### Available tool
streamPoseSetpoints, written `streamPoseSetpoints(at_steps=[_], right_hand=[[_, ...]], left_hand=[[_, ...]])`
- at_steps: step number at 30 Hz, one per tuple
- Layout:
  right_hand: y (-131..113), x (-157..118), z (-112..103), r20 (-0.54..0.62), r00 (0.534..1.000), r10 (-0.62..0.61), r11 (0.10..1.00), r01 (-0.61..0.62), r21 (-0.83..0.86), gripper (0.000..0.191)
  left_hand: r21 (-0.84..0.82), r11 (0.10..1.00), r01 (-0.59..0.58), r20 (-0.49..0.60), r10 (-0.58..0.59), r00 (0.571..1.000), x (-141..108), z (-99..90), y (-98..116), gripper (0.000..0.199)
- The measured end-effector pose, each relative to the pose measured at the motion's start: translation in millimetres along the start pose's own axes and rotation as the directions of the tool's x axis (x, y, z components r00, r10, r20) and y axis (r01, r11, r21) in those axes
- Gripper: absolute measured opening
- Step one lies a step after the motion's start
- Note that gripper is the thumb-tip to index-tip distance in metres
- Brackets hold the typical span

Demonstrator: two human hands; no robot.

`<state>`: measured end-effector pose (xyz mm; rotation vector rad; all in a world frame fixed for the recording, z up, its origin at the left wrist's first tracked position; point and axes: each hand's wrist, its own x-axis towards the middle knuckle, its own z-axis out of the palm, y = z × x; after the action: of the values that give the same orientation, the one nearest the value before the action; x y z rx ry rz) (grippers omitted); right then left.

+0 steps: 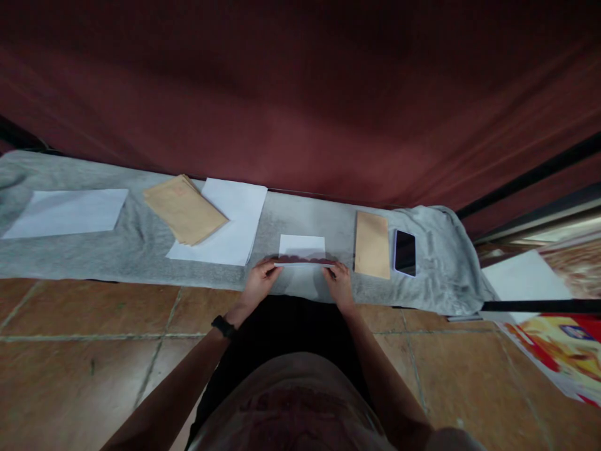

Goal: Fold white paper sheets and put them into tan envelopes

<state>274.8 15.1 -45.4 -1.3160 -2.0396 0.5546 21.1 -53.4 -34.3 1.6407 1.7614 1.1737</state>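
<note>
Your left hand [259, 283] and right hand [340, 285] are pinching paper [305, 264]; envelopes [186, 212] are lying at ten o'clock, a phone [405, 253] at three.

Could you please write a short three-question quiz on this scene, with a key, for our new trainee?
1. True or false: the phone lies to the right of the brown envelope nearest it.
2. Fill in: the stack of brown envelopes rests partly on ____.
3. What do the left hand and right hand hold between them? A) the phone B) the grey cloth C) a piece of white paper

Key: 1. True. 2. The large white sheet. 3. C.
</note>
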Motion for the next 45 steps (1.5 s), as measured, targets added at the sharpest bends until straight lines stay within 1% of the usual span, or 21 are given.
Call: streamPoseSetpoints(at_steps=[2,4,7,9,13,17,21,25,28,32,35,36,38,40,42,43,44,45], right_hand=[[0.7,-0.5,-2.8,0.029,0.999,-0.042,0.997,0.040,0.064,0.024],[1.3,-0.7,-3.6,0.044,0.998,-0.050,0.996,0.046,0.073,0.028],[1.1,-0.1,-0.3,0.000,1.000,0.023,1.000,-0.023,-0.001,0.020],[0.0,1.0,3.6,-0.036,0.997,0.066,0.997,-0.067,-0.045,0.022],[-5.1,4.5,10.1,-0.075,0.994,0.075,0.990,-0.083,-0.114,0.025],[-11.7,8.1,14.9,-0.092,0.992,0.082,0.977,-0.098,-0.189,0.027],[-15.4,10.4,18.3,-0.097,0.992,0.075,0.969,-0.096,-0.228,0.035],[-16.6,11.8,19.4,-0.101,0.992,0.072,0.964,-0.095,-0.250,0.042],[-16.9,12.5,19.3,-0.086,0.993,0.085,0.954,-0.106,-0.281,0.041],[-17.0,12.3,19.0,-0.100,0.992,0.080,0.946,-0.107,-0.305,0.039],[-18.3,12.1,18.2,-0.103,0.992,0.075,0.942,-0.104,-0.318,0.038],[-19.0,12.1,17.8,-0.101,0.992,0.077,0.941,-0.106,-0.322,0.038],[-20.7,12.5,16.9,-0.088,0.993,0.077,0.942,-0.102,-0.321,0.037],[-22.2,12.8,16.3,-0.073,0.995,0.069,0.946,-0.088,-0.312,0.036],[-22.9,12.9,16.3,-0.066,0.996,0.054,0.951,-0.072,-0.299,0.036],[-22.9,12.7,16.4,-0.068,0.997,0.046,0.954,-0.064,-0.292,0.036],[-22.6,12.5,16.5,-0.072,0.997,0.038,0.957,-0.057,-0.284,0.036],[-22.1,12.2,16.6,-0.074,0.997,0.031,0.960,-0.050,-0.276,0.035]], left_hand=[[-0.016,0.999,-0.036,0.019,0.036,0.999,-0.8,-2.2,-1.9,0.019],[0.000,1.000,-0.022,0.022,0.022,1.000,-0.3,-3.5,-2.1,0.019],[0.062,0.996,0.067,0.001,-0.067,0.998,2.7,-2.9,1.0,0.020],[0.093,0.988,0.121,-0.006,-0.121,0.993,5.5,-1.5,4.1,0.022],[0.103,0.975,0.199,-0.049,-0.195,0.980,10.9,2.2,8.0,0.022],[0.090,0.965,0.245,-0.087,-0.237,0.968,16.1,6.1,8.6,0.039],[0.144,0.956,0.255,-0.101,-0.242,0.965,20.1,8.9,9.4,0.050],[0.202,0.951,0.236,-0.121,-0.215,0.969,20.9,11.0,9.2,0.050],[0.230,0.944,0.236,-0.112,-0.215,0.970,20.6,12.8,8.8,0.048],[0.276,0.933,0.232,-0.093,-0.215,0.972,21.5,13.7,9.6,0.046],[0.346,0.909,0.232,-0.092,-0.213,0.973,22.6,11.5,11.7,0.044],[0.377,0.900,0.218,-0.097,-0.196,0.976,22.8,10.9,13.0,0.044],[0.429,0.889,0.157,-0.101,-0.125,0.987,22.1,12.2,17.1,0.043],[0.440,0.897,0.047,-0.062,-0.022,0.998,19.8,20.2,23.6,0.044],[0.411,0.906,-0.098,0.017,0.100,0.995,15.8,36.6,31.8,0.047],[0.401,0.900,-0.172,0.057,0.163,0.985,13.5,47.2,35.9,0.050],[0.398,0.887,-0.233,0.091,0.214,0.973,11.1,58.4,39.6,0.053],[0.401,0.877,-0.267,0.112,0.242,0.964,8.9,69.4,42.7,0.056]])
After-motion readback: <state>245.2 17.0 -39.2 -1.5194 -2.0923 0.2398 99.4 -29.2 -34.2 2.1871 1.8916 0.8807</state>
